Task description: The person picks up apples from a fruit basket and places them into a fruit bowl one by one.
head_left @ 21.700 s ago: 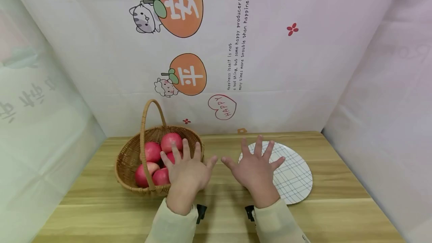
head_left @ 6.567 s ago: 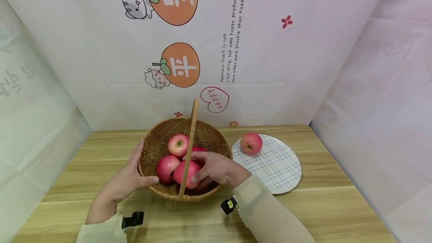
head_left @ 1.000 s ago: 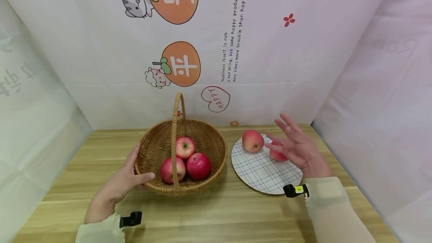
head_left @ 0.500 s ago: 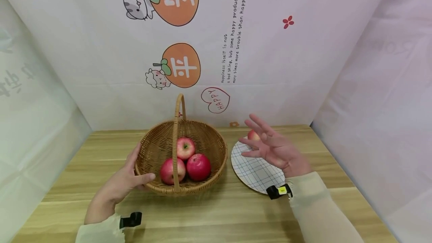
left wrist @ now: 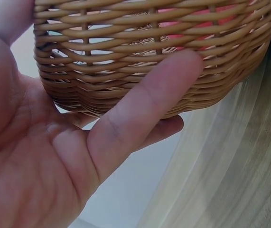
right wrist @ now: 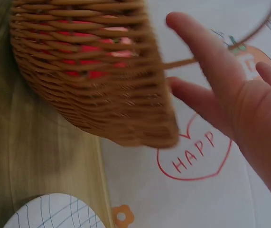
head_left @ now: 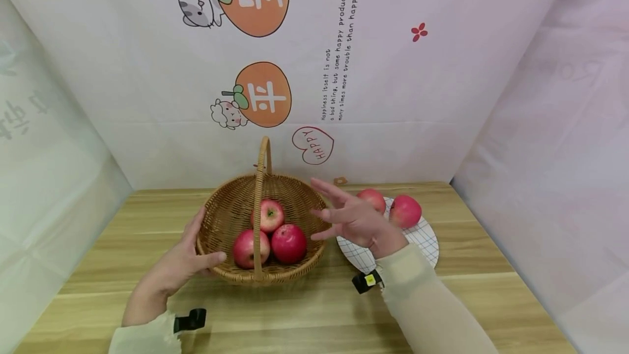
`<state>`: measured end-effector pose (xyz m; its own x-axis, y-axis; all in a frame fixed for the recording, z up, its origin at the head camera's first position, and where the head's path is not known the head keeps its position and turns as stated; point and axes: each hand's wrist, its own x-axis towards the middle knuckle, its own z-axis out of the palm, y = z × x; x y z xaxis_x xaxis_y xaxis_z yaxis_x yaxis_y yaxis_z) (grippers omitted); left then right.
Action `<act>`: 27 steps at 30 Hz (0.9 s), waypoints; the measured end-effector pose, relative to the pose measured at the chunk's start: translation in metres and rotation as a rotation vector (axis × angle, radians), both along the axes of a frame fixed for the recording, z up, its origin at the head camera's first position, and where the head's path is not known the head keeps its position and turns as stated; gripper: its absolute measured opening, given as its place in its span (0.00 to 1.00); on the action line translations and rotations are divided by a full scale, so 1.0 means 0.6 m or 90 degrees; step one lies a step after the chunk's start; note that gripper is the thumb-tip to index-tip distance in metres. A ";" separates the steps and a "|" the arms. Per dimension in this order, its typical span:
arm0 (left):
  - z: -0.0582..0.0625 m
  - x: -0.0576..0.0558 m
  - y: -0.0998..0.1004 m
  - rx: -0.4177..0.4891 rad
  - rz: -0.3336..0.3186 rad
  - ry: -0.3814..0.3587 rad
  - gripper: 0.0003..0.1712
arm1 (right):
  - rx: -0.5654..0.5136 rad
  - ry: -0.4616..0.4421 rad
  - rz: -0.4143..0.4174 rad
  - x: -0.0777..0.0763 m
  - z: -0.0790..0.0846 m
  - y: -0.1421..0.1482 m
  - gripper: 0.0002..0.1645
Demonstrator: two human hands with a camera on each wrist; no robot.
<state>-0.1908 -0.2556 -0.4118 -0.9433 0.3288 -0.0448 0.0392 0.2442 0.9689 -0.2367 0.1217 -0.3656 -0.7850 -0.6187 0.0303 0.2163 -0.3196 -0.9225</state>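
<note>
I see the left hand [head_left: 179, 258] in a wide clasp, its thumb [head_left: 211, 259] pointing across toward the other side, its forearm [head_left: 147, 332] rising at a slant. The right forearm [head_left: 432, 305] angles inward; the right hand [head_left: 357, 222] hovers, fingers [head_left: 334, 191] loosely spread.

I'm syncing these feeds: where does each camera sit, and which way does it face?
Head: on the head, facing forward and down at basket and plate; left hand, right hand, sleeves show.
Left wrist: worn there, facing basket's side; left hand shows.
Right wrist: worn there, facing basket and backdrop; right hand shows.
Wrist views share the basket.
</note>
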 end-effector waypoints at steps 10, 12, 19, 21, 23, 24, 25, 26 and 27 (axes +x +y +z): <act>0.003 0.001 0.009 -0.114 0.002 0.086 0.69 | 0.270 0.058 0.005 -0.002 -0.033 -0.048 0.50; 0.004 0.001 0.011 -0.145 0.006 0.116 0.71 | 0.298 0.072 0.006 -0.005 -0.042 -0.051 0.50; 0.007 0.004 0.015 -0.149 0.005 0.145 0.72 | 0.327 0.062 0.016 -0.004 -0.051 -0.057 0.47; 0.007 0.004 0.016 -0.146 0.002 0.149 0.72 | 0.337 0.057 0.017 -0.003 -0.053 -0.059 0.46; 0.007 0.004 0.016 -0.145 0.000 0.151 0.72 | 0.347 0.052 0.017 -0.003 -0.055 -0.061 0.45; 0.008 0.004 0.017 -0.141 -0.004 0.152 0.72 | 0.352 0.053 0.018 -0.003 -0.055 -0.062 0.44; 0.008 0.003 0.017 -0.140 -0.004 0.152 0.72 | 0.360 0.054 0.019 -0.004 -0.056 -0.063 0.44; 0.008 0.003 0.017 -0.139 -0.005 0.152 0.71 | 0.368 0.055 0.019 -0.004 -0.056 -0.065 0.43; 0.007 0.003 0.017 -0.138 -0.005 0.152 0.71 | 0.374 0.053 0.020 -0.005 -0.056 -0.066 0.42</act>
<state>-0.1892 -0.2455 -0.4073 -0.9331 0.3432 0.1071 0.2614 0.4433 0.8574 -0.2398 0.0819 -0.3995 -0.7757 -0.5735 -0.2635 0.1361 0.2557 -0.9571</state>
